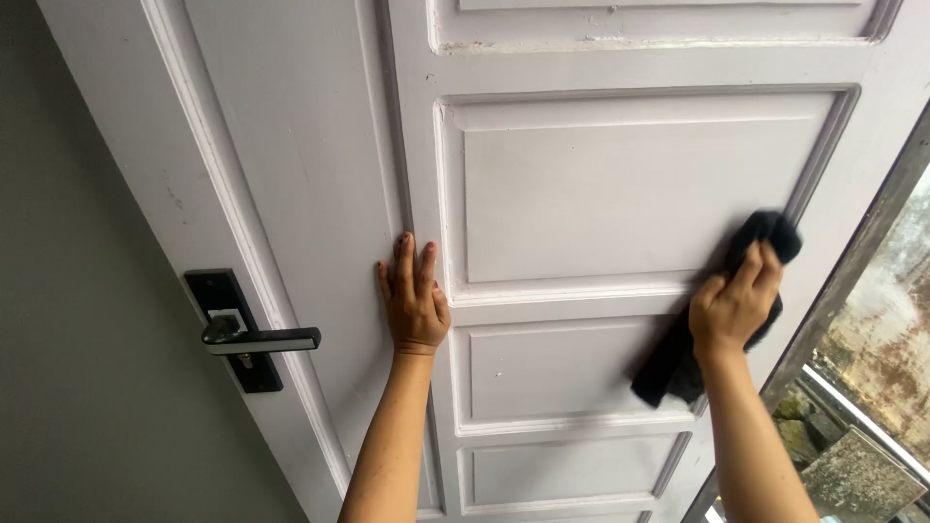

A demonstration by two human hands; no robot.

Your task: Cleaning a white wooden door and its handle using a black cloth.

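Item: white panelled door [620, 194], seen from below at a slant. Raised rectangular panels stacked one above another, each framed by moulding; the paint looks scuffed along the upper moulding. A vertical seam runs down the door between the plain left stile and the panelled part.

Fitting: black lever handle [260, 339] on a black backplate [232, 329], mounted near the door's left edge, lever pointing right. A metallic part sits where the lever meets the plate.

Left hand [414, 300]: flat and open, fingers together and pointing up, palm pressed against the door just beside the seam, level with the lower edge of the large panel. It grips nothing (only bears on the surface). It is well apart from the lever handle.

Right hand [733, 308]: closed round a black cloth [678, 363], holding it against the door at the right-hand moulding of the large panel. The cloth bunches above the fingers and hangs loose below the wrist, over the panel beneath.

Surroundings: grey wall [87, 387] to the left of the door; to the right, past a dark door frame [872, 232], a weathered outdoor wall [896, 310], stones and greenery.
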